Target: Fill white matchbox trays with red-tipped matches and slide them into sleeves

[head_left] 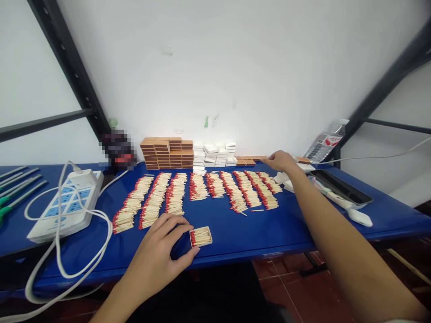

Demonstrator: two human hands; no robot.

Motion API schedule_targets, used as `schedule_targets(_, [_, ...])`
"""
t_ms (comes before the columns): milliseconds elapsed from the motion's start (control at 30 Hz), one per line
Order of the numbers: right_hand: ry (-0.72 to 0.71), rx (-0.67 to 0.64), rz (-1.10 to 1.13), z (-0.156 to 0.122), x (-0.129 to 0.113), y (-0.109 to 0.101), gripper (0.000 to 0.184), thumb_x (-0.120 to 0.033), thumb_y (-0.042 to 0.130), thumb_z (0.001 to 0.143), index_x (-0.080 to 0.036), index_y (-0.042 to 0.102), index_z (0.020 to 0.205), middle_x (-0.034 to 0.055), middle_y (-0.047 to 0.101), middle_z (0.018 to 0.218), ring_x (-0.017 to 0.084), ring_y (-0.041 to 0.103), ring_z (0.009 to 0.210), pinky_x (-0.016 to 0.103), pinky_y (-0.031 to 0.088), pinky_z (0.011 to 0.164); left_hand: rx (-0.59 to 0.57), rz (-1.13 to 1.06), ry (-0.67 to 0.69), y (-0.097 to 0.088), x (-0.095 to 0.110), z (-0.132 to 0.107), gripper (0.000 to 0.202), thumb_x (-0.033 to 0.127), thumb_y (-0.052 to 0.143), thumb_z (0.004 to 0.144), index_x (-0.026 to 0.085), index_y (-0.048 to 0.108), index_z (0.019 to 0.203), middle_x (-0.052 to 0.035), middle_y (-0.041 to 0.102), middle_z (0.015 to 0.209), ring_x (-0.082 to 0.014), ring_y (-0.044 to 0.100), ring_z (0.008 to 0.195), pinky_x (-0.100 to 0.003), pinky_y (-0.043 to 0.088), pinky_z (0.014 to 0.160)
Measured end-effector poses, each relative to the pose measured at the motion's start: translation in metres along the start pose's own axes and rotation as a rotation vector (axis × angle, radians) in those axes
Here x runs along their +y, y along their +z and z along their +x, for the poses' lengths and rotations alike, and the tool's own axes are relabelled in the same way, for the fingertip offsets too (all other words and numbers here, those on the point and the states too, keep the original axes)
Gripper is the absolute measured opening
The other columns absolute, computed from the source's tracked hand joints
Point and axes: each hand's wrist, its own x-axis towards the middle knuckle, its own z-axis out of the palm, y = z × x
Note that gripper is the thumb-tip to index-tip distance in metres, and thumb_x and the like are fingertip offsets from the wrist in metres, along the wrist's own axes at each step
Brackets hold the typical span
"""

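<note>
My left hand (161,244) rests on the blue table (235,233) near its front edge, fingers curled round a small white tray of red-tipped matches (201,236). My right hand (281,160) reaches far back across the table and touches the flat brown matchbox sleeves (251,159) lying by the wall; whether its fingers grip one is unclear. Between the hands lie several rows of loose red-tipped matches (202,190).
Stacks of brown matchbox sleeves (167,152) and white inner trays (215,154) stand against the wall. A white power strip (69,204) with looping cables sits left, a plastic bottle (326,146), a dark tray (341,186) and a white device (358,216) right.
</note>
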Motion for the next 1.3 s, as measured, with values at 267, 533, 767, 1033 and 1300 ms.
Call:
schedule_targets(267, [0.028,0.060,0.029,0.004,-0.038,0.018,0.039,-0.050,0.077,0.091,-0.012,0.082,0.099,0.0268,0.081,0.104,0.039,0.077,0.106,0.043,0.057,0.086,-0.025,0.001,0.001,-0.001,0.002,-0.001,0.025,0.027,0.079,0.098,0.026,0.070,0.121,-0.0057,0.075,0.119,-0.0278,0.068,0.117,-0.044,0.058,0.101])
schedule_targets(533, [-0.581,0.171,0.209,-0.049,-0.131,-0.003,0.022,-0.036,0.063,0.104,-0.020,0.079,0.104,0.0097,0.082,0.105,0.023,0.072,0.095,0.035,0.054,0.086,-0.026,-0.012,-0.022,0.000,0.002,0.001,0.023,0.027,0.080,0.097,0.026,0.072,0.119,-0.0063,0.076,0.116,-0.0285,0.070,0.114,-0.045,0.060,0.099])
schedule_targets(767, [-0.940,0.129,0.213,-0.066,-0.250,0.016,0.018,-0.035,0.078,0.099,-0.019,0.071,0.103,0.0108,0.074,0.104,0.028,0.064,0.102,0.039,0.050,0.088,-0.018,-0.032,-0.034,0.001,0.003,-0.002,0.026,0.025,0.082,0.096,0.026,0.071,0.120,-0.0071,0.076,0.116,-0.0293,0.070,0.115,-0.047,0.061,0.100])
schedule_targets(1033, [-0.962,0.179,0.126,-0.036,-0.318,0.019,0.034,-0.033,0.080,0.097,-0.016,0.064,0.122,0.0190,0.066,0.126,0.036,0.056,0.121,0.049,0.051,0.099,-0.044,-0.073,-0.046,0.000,0.004,-0.001,0.030,0.022,0.085,0.092,0.024,0.072,0.119,-0.0052,0.076,0.112,-0.0279,0.069,0.110,-0.045,0.060,0.097])
schedule_targets(1300, [-1.012,0.177,-0.018,-0.016,-0.334,0.029,0.042,-0.023,0.092,0.086,-0.014,0.065,0.118,0.0223,0.063,0.128,0.039,0.053,0.124,0.048,0.050,0.097,-0.059,-0.113,-0.072,0.001,0.004,-0.001,0.030,0.023,0.085,0.093,0.024,0.071,0.119,-0.0071,0.075,0.115,-0.0291,0.067,0.112,-0.047,0.060,0.097])
